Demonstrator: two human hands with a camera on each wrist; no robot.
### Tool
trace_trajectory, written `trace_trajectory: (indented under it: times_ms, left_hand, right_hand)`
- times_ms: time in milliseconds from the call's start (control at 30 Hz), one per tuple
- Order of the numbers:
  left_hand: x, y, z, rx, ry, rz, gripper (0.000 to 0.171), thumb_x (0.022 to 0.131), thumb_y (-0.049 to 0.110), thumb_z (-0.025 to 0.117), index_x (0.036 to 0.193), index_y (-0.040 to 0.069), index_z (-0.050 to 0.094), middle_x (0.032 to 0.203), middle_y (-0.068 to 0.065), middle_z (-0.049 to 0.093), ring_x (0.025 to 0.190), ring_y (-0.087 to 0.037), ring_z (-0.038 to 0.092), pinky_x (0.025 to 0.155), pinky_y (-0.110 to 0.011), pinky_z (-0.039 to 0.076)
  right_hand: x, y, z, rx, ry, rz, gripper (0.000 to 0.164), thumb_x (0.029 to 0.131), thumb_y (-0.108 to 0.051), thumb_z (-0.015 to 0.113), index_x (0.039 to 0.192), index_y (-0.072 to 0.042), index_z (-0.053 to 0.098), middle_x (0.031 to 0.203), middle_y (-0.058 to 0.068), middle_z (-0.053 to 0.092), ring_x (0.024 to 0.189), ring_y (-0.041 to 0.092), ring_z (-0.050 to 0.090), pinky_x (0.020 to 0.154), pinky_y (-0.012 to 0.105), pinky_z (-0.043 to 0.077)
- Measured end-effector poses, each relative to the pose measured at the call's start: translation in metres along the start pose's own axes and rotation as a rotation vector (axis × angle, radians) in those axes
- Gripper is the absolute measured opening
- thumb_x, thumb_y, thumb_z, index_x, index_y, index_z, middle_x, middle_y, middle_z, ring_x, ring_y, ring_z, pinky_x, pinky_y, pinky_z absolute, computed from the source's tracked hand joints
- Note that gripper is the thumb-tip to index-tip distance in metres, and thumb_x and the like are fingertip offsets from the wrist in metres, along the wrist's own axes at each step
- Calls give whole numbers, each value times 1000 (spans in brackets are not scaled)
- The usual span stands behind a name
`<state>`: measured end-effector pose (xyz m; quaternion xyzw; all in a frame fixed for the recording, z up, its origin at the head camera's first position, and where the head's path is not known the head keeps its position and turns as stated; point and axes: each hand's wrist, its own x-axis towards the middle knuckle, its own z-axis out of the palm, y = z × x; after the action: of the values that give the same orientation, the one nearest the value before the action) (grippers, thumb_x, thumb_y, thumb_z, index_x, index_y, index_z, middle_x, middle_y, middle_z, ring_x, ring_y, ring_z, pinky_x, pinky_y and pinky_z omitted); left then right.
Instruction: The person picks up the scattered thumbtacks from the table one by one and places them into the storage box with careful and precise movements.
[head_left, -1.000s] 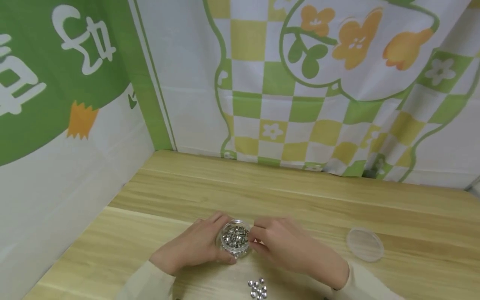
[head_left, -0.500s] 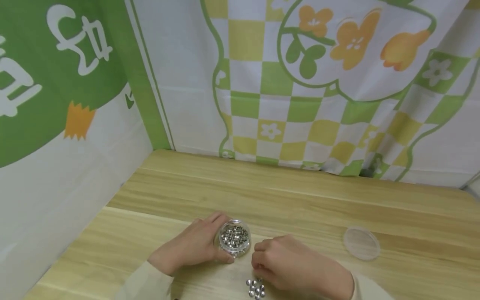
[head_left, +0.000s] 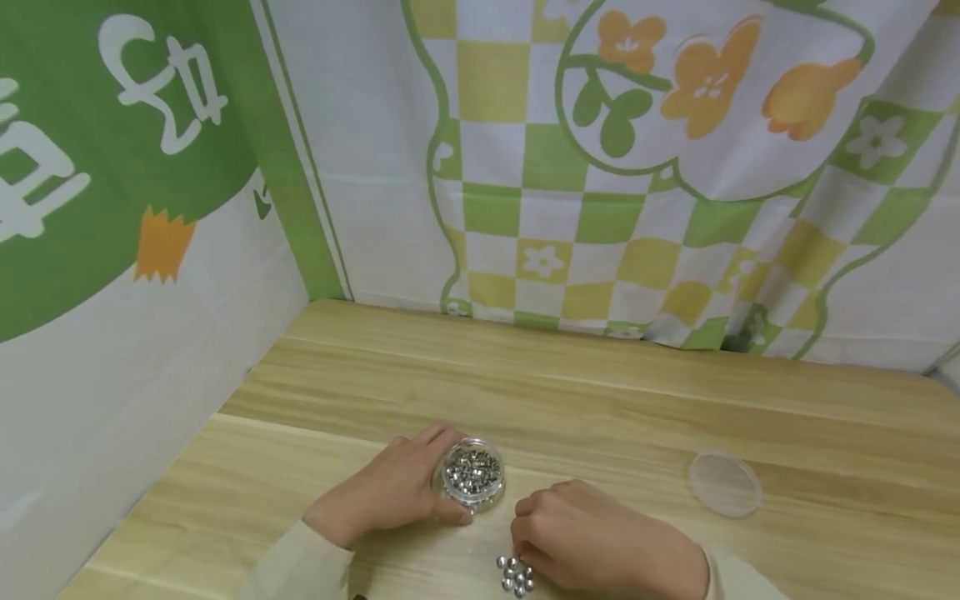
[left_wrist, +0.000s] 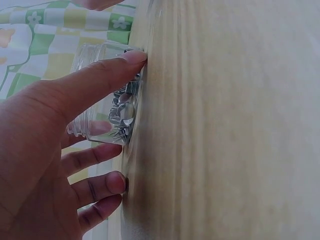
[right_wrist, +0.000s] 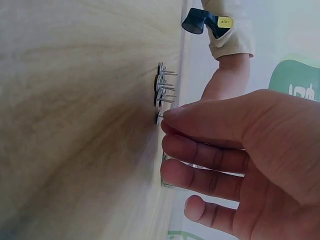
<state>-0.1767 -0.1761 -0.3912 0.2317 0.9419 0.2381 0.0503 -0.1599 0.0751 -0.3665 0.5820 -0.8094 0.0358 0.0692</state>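
A clear jar (head_left: 472, 498) of silver thumbtacks (head_left: 472, 472) stands without its lid on the table. My left hand (head_left: 408, 483) holds it from the left, thumb on the near side and fingers around the far side. In the left wrist view, the thumb (left_wrist: 100, 80) lies along the jar's wall. My right hand (head_left: 592, 537) is low over the table, to the right of several loose thumbtacks (head_left: 516, 577). In the right wrist view, these thumbtacks (right_wrist: 162, 87) rest on their heads, pins up. My right thumb and forefinger pinch one thumbtack (right_wrist: 159, 117) at the end of the group.
A clear round lid (head_left: 725, 483) lies flat on the wooden table (head_left: 525, 383) to the right. Printed cloth (head_left: 547, 217) hangs at the table's back and left edges. A black camera (right_wrist: 195, 21) sits on the left sleeve.
My right hand has moved from the jar's mouth down and toward me, to the loose thumbtacks. My left hand has stayed around the jar.
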Motion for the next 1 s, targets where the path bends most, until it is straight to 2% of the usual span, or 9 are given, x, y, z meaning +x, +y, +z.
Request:
trace_trajectory:
  times_ms: [133, 267, 367, 500, 767, 900, 1000]
  left_hand:
    - [2, 0, 0, -3, -6, 0, 78, 65, 51, 82, 130, 19, 52, 130, 2, 57, 112, -19, 59, 98, -47, 45]
    - [3, 0, -1, -3, -9, -2, 78, 65, 50, 82, 130, 19, 52, 129, 2, 57, 111, -19, 60, 97, -47, 45]
    - [3, 0, -2, 0, -8, -3, 78, 65, 50, 82, 130, 19, 52, 127, 2, 57, 110, -19, 60, 97, -48, 45]
    - [1, -1, -2, 4, -13, -5, 78, 65, 50, 82, 130, 19, 52, 128, 2, 57, 111, -19, 59, 97, -47, 45]
    - [-2, -1, -2, -5, -14, -9, 77, 66, 51, 82, 129, 18, 52, 128, 2, 57, 111, -19, 60, 97, -48, 45]
    - [-1, -1, -1, 3, -5, 6, 76, 66, 52, 81, 129, 19, 52, 127, 3, 57, 110, -17, 59, 96, -46, 45]
    - [0, -1, -1, 13, -2, 14, 76, 67, 53, 80, 129, 20, 52, 127, 3, 56, 110, -16, 59, 94, -45, 45]
  right_hand:
    - [-1, 1, 0, -7, 1, 1, 26, 87, -23, 66, 65, -31, 56, 65, -21, 50, 55, -6, 43, 49, 12, 33]
    - [-1, 1, -3, 22, 16, 45, 25, 86, -21, 65, 66, -29, 53, 65, -20, 47, 55, -6, 40, 51, 13, 35]
    - [1, 1, -6, 46, 32, 76, 22, 87, -21, 65, 69, -28, 55, 66, -19, 46, 56, -6, 39, 53, 13, 38]
    - [2, 3, -8, 59, 47, 77, 18, 87, -20, 66, 73, -27, 59, 69, -19, 46, 58, -8, 39, 55, 10, 38]
    - [7, 7, -11, 117, 99, 79, 9, 86, -18, 67, 81, -24, 63, 75, -17, 55, 66, -8, 46, 60, 8, 42]
    - [14, 13, -17, 141, 150, 100, 8, 86, -17, 69, 82, -23, 65, 74, -16, 56, 62, -8, 42, 56, 7, 37]
    - [29, 18, -20, 172, 158, 137, 7, 88, -19, 69, 82, -22, 67, 74, -16, 56, 60, -7, 38, 54, 7, 34]
